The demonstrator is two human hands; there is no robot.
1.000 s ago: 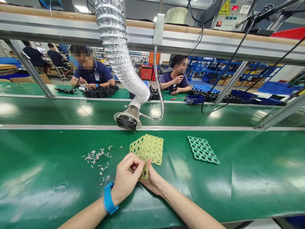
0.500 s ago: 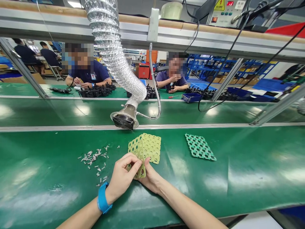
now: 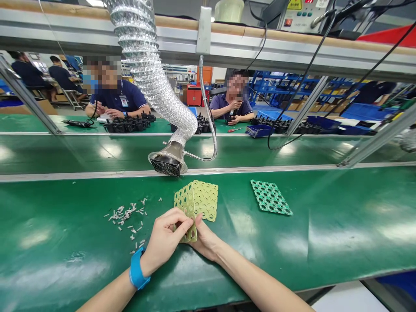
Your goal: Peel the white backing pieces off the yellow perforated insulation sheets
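A yellow-green perforated board panel (image 3: 184,198) stands on edge between my hands, its face full of round holes. My left hand (image 3: 169,234), with a blue wristband, pinches its near edge; the thumb and forefinger meet there. Around the lower near corner, my right hand (image 3: 206,241) is closed, with its thumb up against the panel; its other fingers are mostly hidden. A second yellow-green panel (image 3: 208,200) lies flat just behind and to the right. Small pale metallic pieces (image 3: 125,213) are scattered left of my left hand.
A green perforated panel (image 3: 271,198) lies on the green work surface (image 3: 341,229) to the right. Above the panels hangs a silver exhaust duct (image 3: 167,158) with a flared hood. Across the bench sit co-workers near black parts (image 3: 130,124) and a blue bin (image 3: 260,131).
The whole view has shifted slightly. My hands keep the same hold on the upright panel. Across the bench, a co-worker's raised hand has changed position.
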